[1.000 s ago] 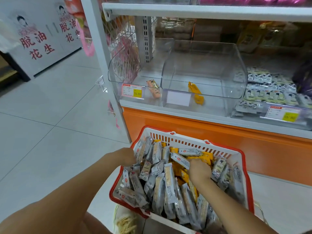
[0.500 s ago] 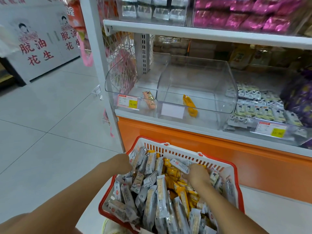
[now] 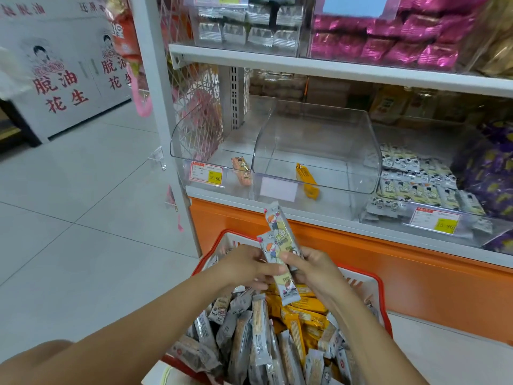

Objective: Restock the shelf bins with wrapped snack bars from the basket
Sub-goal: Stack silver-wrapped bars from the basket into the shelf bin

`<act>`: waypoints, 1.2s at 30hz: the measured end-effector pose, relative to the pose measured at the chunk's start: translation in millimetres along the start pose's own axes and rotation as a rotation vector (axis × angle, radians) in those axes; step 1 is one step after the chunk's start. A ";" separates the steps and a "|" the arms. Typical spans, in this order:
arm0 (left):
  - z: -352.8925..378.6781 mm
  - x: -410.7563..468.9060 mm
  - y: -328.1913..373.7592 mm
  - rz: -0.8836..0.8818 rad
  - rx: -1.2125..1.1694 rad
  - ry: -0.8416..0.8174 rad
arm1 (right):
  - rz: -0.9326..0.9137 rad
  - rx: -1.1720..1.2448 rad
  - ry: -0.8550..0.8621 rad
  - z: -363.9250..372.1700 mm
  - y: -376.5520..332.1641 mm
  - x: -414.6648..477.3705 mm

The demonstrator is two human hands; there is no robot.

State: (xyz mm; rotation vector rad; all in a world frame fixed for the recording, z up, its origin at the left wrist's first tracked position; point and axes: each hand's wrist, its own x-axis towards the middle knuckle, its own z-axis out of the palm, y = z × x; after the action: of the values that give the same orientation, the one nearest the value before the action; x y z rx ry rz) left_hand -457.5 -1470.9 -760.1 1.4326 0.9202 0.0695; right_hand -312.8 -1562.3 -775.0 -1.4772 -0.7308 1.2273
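Above the red basket (image 3: 384, 307), both hands meet on a few grey-and-cream wrapped snack bars (image 3: 279, 240) held upright. My left hand (image 3: 244, 266) pinches them from the left; my right hand (image 3: 315, 269) grips them from the right with the thumb across the front. The basket below is full of grey and yellow wrapped bars (image 3: 261, 345). On the shelf ahead, a clear middle bin (image 3: 319, 151) holds one yellow bar (image 3: 306, 180). The clear left bin (image 3: 200, 154) holds one orange bar (image 3: 242, 170).
A right-hand bin (image 3: 422, 179) is stocked with small grey-green packets. An orange shelf base (image 3: 388, 262) runs behind the basket. The upper shelf (image 3: 333, 70) carries silver and pink packs. A white shelf post (image 3: 158, 107) stands left, with tiled floor beyond.
Both hands have come up out of the basket and met over it, now holding snack bars between them. The view has tilted upward, showing more of the upper shelf.
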 end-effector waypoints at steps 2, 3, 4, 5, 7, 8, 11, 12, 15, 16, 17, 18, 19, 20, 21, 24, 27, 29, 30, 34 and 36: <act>1.1 -1.5 5.6 0.039 -0.074 0.031 | -0.064 -0.025 -0.009 0.3 -12.0 -6.6; 0.1 -1.0 7.3 0.049 -0.087 0.044 | -0.092 -0.055 -0.003 -0.9 -16.8 -9.5; -0.1 -3.6 11.8 0.055 -0.109 0.057 | -0.115 -0.084 0.005 -2.4 -21.2 -12.4; -1.1 -4.9 15.1 0.059 -0.161 0.066 | -0.147 -0.116 0.018 -3.9 -25.4 -15.0; -4.1 -5.7 22.2 0.063 -0.344 0.057 | -0.204 -0.215 0.051 -6.6 -31.8 -18.4; -4.7 -7.8 25.9 0.078 -0.432 0.030 | -0.216 -0.249 0.053 -8.5 -33.8 -20.3; -5.0 -8.9 33.1 0.123 -0.593 -0.058 | -0.187 -0.209 0.019 -15.1 -39.5 -25.6; -4.9 -9.7 35.9 0.130 -0.601 -0.073 | -0.186 -0.208 0.022 -18.3 -41.5 -27.0; 0.4 -14.2 46.1 0.136 -0.559 -0.091 | -0.246 -0.195 0.093 -23.0 -48.6 -32.6; 2.2 -13.7 49.7 0.142 -0.535 -0.113 | -0.298 -0.207 0.125 -24.3 -49.5 -33.7; 5.3 -14.9 54.4 0.143 -0.523 -0.123 | -0.352 -0.242 0.152 -24.9 -50.7 -34.7; 6.6 -13.3 56.4 0.154 -0.515 -0.144 | -0.411 -0.286 0.165 -25.4 -51.5 -35.2; 8.9 -15.2 61.7 0.165 -0.504 -0.142 | -0.469 -0.322 0.173 -24.9 -53.1 -36.3; 9.8 -11.6 64.1 0.187 -0.484 -0.154 | -0.514 -0.342 0.188 -24.8 -54.8 -37.2; 11.1 -9.0 67.3 0.199 -0.491 -0.155 | -0.547 -0.356 0.214 -24.5 -57.5 -39.0; 17.4 -4.9 83.3 0.272 -0.476 -0.101 | -0.584 -0.567 0.338 -28.4 -64.2 -43.0; 26.4 -0.9 102.2 0.351 -0.397 -0.051 | -0.675 -0.898 0.556 -32.2 -70.7 -43.1; 30.7 2.4 115.3 0.404 -0.334 -0.092 | -0.743 -1.012 0.696 -37.3 -78.7 -40.2; 32.3 3.1 121.3 0.431 -0.310 -0.112 | -0.758 -1.012 0.728 -41.3 -83.1 -38.8; 33.2 12.6 133.9 0.587 -0.042 0.098 | -0.644 -0.819 0.738 -73.5 -108.4 -35.9; 27.9 24.7 128.3 0.667 0.375 0.378 | -0.535 -0.824 0.827 -105.1 -121.1 -29.3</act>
State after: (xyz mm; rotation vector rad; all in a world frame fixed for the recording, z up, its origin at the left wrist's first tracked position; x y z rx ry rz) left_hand -364.2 -1454.4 -665.9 2.0781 0.7380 0.7160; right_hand -203.5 -1589.0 -657.1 -2.0347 -0.9877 -0.1850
